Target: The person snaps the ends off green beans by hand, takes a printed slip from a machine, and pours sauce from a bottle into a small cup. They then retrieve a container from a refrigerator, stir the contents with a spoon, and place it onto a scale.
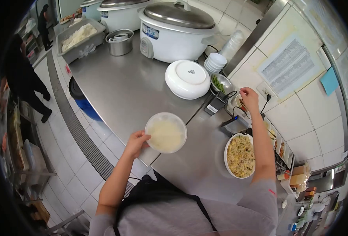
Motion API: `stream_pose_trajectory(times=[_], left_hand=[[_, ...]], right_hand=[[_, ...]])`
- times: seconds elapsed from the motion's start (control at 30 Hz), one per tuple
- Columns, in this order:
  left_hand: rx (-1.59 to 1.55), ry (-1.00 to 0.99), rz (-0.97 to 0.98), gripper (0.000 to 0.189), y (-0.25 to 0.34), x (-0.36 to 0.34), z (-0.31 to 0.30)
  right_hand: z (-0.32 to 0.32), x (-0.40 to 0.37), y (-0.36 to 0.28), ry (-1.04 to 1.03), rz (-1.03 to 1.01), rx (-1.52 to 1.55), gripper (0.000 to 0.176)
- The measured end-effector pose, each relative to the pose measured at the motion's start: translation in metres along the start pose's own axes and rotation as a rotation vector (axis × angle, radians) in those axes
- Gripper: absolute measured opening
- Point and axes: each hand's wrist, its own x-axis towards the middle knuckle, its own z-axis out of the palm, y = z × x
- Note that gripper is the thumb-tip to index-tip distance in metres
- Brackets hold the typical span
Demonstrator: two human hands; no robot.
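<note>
My left hand (pixel 136 144) grips the rim of a round translucent container (pixel 166 133) with pale contents, held above the steel counter. My right hand (pixel 250 98) reaches over a small container (pixel 237 103) near the wall, its fingers pinched together; what they hold, if anything, is too small to make out. Below my right forearm, a white bowl of fried rice (pixel 241 156) rests on the counter. Beside the small container are black devices (pixel 235 125) with cables and a metal bowl of green vegetables (pixel 220 83).
Upside-down white plates (pixel 187 78) and large rice cookers (pixel 176 31) stand on the steel counter (pixel 115 94). A metal pot (pixel 120 42) and a rice tray (pixel 81 37) are farther left. Two people in dark clothes stand across the aisle. Condiment trays (pixel 282 147) line the right side.
</note>
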Motion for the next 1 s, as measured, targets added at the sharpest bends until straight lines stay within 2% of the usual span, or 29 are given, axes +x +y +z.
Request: stream_pose_trajectory(times=[0.07, 0.1, 0.17, 0.2, 0.27, 0.37, 0.5, 0.57, 0.6, 0.67, 0.73, 0.8, 0.83, 0.87, 0.9, 0.97, 1.0], left_hand=[[0.004, 0.021, 0.002, 0.016, 0.004, 0.003, -0.004], [-0.013, 0.045, 0.002, 0.02, 0.006, 0.004, -0.004], [-0.018, 0.034, 0.015, 0.022, 0.008, 0.007, -0.002], [-0.034, 0.043, 0.031, 0.024, 0.008, 0.008, -0.002], [-0.035, 0.055, 0.021, 0.021, 0.004, 0.009, -0.004], [-0.065, 0.061, 0.022, 0.017, -0.001, 0.01, -0.003], [-0.102, 0.089, 0.039, 0.013, -0.002, 0.008, -0.003], [-0.121, 0.094, 0.029, 0.014, -0.004, 0.004, -0.004], [-0.148, 0.095, 0.028, 0.016, -0.003, 0.004, -0.003], [-0.181, 0.092, 0.027, 0.018, -0.008, 0.004, -0.002], [-0.238, 0.033, 0.022, 0.022, -0.015, 0.009, -0.005], [-0.282, 0.018, 0.019, 0.023, -0.011, 0.008, 0.009], [-0.316, 0.006, 0.005, 0.024, -0.011, 0.007, 0.018], [-0.318, 0.004, 0.001, 0.024, -0.012, 0.007, 0.024], [-0.331, -0.01, 0.002, 0.026, -0.013, 0.009, 0.031], [-0.311, -0.05, 0.02, 0.03, -0.007, 0.013, 0.045], [-0.313, -0.055, 0.021, 0.03, 0.004, 0.013, 0.054]], right_hand=[[0.005, 0.02, 0.037, -0.331, -0.29, -0.39, 0.018], [0.006, 0.026, 0.043, -0.32, -0.271, -0.395, 0.018], [0.017, 0.036, 0.046, -0.495, -0.4, -0.395, 0.023], [0.022, 0.04, 0.046, -0.496, -0.394, -0.399, 0.023], [0.036, 0.044, 0.045, -0.724, -0.501, -0.461, 0.028], [0.057, 0.047, 0.055, -0.866, -0.554, -0.571, 0.028], [0.05, 0.041, 0.05, -0.789, -0.539, -0.504, 0.027], [0.034, 0.038, 0.042, -0.545, -0.604, -0.489, 0.021], [0.027, 0.04, 0.039, -0.549, -0.607, -0.488, 0.021], [0.011, 0.044, 0.029, -0.431, -0.456, -0.424, 0.014], [-0.004, 0.034, -0.007, -0.361, -0.493, -0.448, 0.007], [-0.005, 0.008, -0.054, -0.226, -0.605, -0.147, 0.005], [-0.002, -0.015, -0.077, -0.356, -0.504, 0.012, 0.012], [0.005, -0.034, -0.086, -0.511, -0.586, 0.072, 0.024], [0.01, -0.059, -0.105, -0.667, -0.63, -0.001, 0.036], [0.02, -0.098, -0.127, -0.737, -0.895, -0.075, 0.043], [0.021, -0.099, -0.125, -0.736, -0.894, -0.08, 0.043]])
